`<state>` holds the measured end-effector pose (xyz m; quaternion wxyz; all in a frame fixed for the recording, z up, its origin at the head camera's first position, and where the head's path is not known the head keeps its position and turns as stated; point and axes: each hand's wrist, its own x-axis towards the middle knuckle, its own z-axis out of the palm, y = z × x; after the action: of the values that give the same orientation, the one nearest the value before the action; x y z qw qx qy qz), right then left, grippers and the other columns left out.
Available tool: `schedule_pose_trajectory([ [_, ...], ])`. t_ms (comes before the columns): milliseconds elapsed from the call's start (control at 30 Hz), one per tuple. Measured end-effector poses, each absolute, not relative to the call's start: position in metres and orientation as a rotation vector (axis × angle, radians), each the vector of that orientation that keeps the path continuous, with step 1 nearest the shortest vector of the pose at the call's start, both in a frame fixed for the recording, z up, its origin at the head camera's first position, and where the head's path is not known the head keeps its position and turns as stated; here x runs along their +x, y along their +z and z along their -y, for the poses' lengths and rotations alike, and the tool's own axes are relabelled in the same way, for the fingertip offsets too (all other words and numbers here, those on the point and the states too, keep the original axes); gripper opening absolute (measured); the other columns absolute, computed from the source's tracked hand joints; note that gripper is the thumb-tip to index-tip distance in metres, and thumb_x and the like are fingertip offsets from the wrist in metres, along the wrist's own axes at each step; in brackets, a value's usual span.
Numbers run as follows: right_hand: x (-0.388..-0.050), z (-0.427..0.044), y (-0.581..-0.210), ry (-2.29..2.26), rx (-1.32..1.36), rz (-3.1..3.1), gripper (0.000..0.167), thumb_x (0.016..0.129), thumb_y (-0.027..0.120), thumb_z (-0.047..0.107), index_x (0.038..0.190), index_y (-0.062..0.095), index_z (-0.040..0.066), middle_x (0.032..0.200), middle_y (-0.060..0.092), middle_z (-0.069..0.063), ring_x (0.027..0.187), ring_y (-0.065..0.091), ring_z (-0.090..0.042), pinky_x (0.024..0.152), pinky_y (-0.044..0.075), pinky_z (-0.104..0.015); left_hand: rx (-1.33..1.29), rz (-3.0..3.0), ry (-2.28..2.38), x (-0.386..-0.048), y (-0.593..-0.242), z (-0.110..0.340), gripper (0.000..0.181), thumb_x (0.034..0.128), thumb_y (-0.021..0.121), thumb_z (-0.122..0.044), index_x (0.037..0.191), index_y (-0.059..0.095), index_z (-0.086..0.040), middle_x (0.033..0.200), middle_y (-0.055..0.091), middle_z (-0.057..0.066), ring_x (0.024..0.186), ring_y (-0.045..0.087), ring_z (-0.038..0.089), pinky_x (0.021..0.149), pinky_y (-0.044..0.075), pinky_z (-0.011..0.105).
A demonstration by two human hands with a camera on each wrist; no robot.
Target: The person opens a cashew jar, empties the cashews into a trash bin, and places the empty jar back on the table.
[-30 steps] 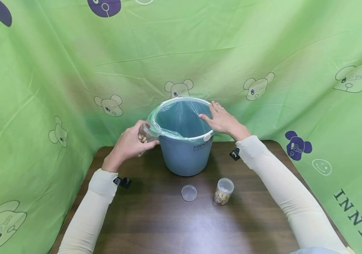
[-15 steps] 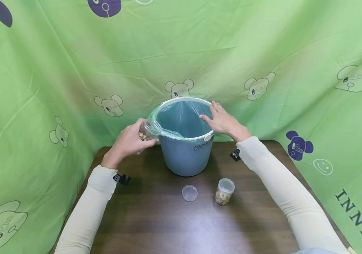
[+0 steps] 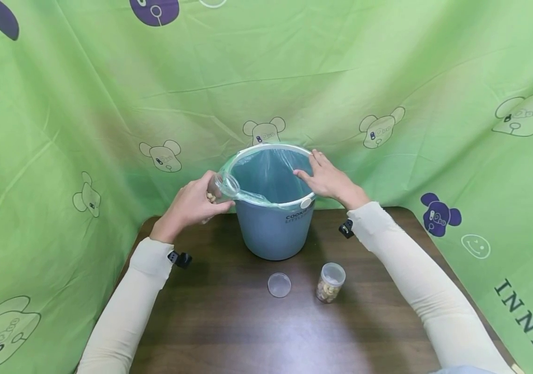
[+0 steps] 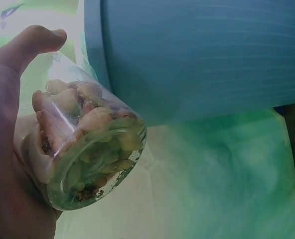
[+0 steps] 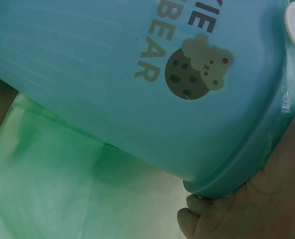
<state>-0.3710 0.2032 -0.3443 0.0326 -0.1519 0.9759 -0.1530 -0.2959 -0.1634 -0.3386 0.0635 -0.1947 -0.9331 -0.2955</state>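
In the head view, the left hand (image 3: 194,202) grips a clear jar (image 3: 222,188) of nuts, its mouth tilted toward the left rim of a blue bin (image 3: 273,231). Thumb and palm lie round the jar in the left wrist view, where nuts (image 4: 95,119) sit near its base (image 4: 97,164). A thin green bag (image 3: 252,197) lines the bin and folds over its white rim. The right hand (image 3: 334,182) rests on the right rim with extended fingers, the thumb over the opening. The right wrist view shows the palm (image 5: 262,204) against the rim, some fingertips beyond it.
On the brown table (image 3: 248,332), an upright lidless jar (image 3: 329,283) of nuts stands in front of the bin, to the right. Left of it lies a round clear lid (image 3: 279,285). Green printed cloth (image 3: 229,62) hangs behind and at both sides.
The left hand has raised its jar slightly and moved it a little right, closer over the bin's rim. The nuts inside have shifted. The right hand has stayed on the rim.
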Motion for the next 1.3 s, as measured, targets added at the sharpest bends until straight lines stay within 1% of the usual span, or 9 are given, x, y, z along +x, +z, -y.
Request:
schedule_pose_trajectory([
  [133, -0.371, -0.203, -0.344, -0.474, -0.472, -3.003, 0.096, 0.11, 0.025, 0.066, 0.166, 0.006, -0.009, 0.177, -0.007, -0.026, 0.166, -0.003, -0.042, 0.134, 0.008, -0.054, -0.604, 2.823, -0.893, -0.298, -0.336, 0.163, 0.055, 0.0878, 0.08, -0.051, 0.127, 0.055, -0.022, 0.101, 0.073, 0.002, 0.057, 0.066, 0.015, 0.058, 0.053, 0.037],
  [267, -0.369, -0.202, -0.343, -0.477, -0.473, -3.0, 0.096, 0.11, 0.025, 0.066, 0.166, 0.006, -0.009, 0.177, -0.007, -0.026, 0.166, -0.004, -0.042, 0.134, 0.007, -0.054, -0.625, 2.814, -0.853, -0.3, -0.333, 0.163, 0.056, 0.0876, 0.08, -0.05, 0.128, 0.055, -0.019, 0.099, 0.075, 0.005, 0.058, 0.066, 0.014, 0.06, 0.053, 0.036],
  [500, -0.367, -0.202, -0.341, -0.473, -0.47, -2.994, 0.096, 0.11, 0.024, 0.066, 0.166, 0.005, -0.01, 0.176, -0.007, -0.027, 0.166, -0.005, -0.042, 0.134, 0.005, -0.053, -0.626, 2.851, -0.835, -0.305, -0.326, 0.161, 0.054, 0.0881, 0.079, -0.05, 0.124, 0.054, -0.019, 0.092, 0.071, 0.002, 0.052, 0.066, 0.016, 0.056, 0.054, 0.037],
  [533, -0.367, -0.202, -0.341, -0.473, -0.47, -2.993, 0.096, 0.11, 0.024, 0.066, 0.166, 0.005, -0.01, 0.176, -0.008, -0.027, 0.166, -0.005, -0.042, 0.134, 0.005, -0.054, -0.626, 2.851, -0.822, -0.306, -0.326, 0.161, 0.054, 0.0879, 0.079, -0.05, 0.124, 0.054, -0.019, 0.093, 0.071, 0.002, 0.053, 0.066, 0.016, 0.057, 0.054, 0.037],
  [667, -0.368, -0.201, -0.341, -0.476, -0.465, -2.996, 0.095, 0.11, 0.026, 0.065, 0.166, 0.005, -0.01, 0.176, -0.008, -0.027, 0.166, -0.005, -0.043, 0.134, 0.006, -0.054, -0.622, 2.842, -0.75, -0.309, -0.322, 0.159, 0.056, 0.0868, 0.079, -0.052, 0.126, 0.056, -0.019, 0.098, 0.071, 0.002, 0.069, 0.069, 0.013, 0.066, 0.053, 0.037],
  [767, -0.368, -0.201, -0.342, -0.481, -0.456, -2.997, 0.095, 0.11, 0.028, 0.064, 0.166, 0.005, -0.009, 0.177, -0.008, -0.026, 0.166, -0.004, -0.042, 0.134, 0.007, -0.054, -0.627, 2.843, -0.711, -0.31, -0.32, 0.158, 0.057, 0.0867, 0.078, -0.053, 0.126, 0.056, -0.019, 0.098, 0.071, 0.0, 0.074, 0.069, 0.014, 0.069, 0.052, 0.037],
  [967, -0.371, -0.201, -0.344, -0.48, -0.455, -2.999, 0.095, 0.11, 0.028, 0.065, 0.167, 0.005, -0.008, 0.177, -0.008, -0.026, 0.166, -0.004, -0.042, 0.134, 0.007, -0.054, -0.65, 2.862, -0.679, -0.314, -0.315, 0.156, 0.057, 0.0867, 0.079, -0.053, 0.126, 0.055, -0.018, 0.094, 0.069, -0.001, 0.059, 0.066, 0.015, 0.063, 0.051, 0.037],
  [1100, -0.37, -0.201, -0.343, -0.479, -0.454, -2.998, 0.095, 0.11, 0.028, 0.064, 0.167, 0.004, -0.008, 0.177, -0.008, -0.025, 0.166, -0.005, -0.041, 0.134, 0.007, -0.055, -0.648, 2.873, -0.647, -0.318, -0.31, 0.152, 0.06, 0.0858, 0.078, -0.055, 0.128, 0.055, -0.019, 0.093, 0.07, -0.001, 0.058, 0.065, 0.016, 0.062, 0.051, 0.037],
  [1300, -0.369, -0.203, -0.343, -0.488, -0.442, -2.993, 0.093, 0.111, 0.032, 0.061, 0.167, 0.003, -0.007, 0.177, -0.009, -0.024, 0.166, -0.007, -0.04, 0.134, 0.006, -0.055, -0.651, 2.916, -0.625, -0.323, -0.307, 0.146, 0.058, 0.0864, 0.076, -0.057, 0.124, 0.054, -0.019, 0.093, 0.07, -0.003, 0.054, 0.066, 0.016, 0.061, 0.053, 0.038],
])
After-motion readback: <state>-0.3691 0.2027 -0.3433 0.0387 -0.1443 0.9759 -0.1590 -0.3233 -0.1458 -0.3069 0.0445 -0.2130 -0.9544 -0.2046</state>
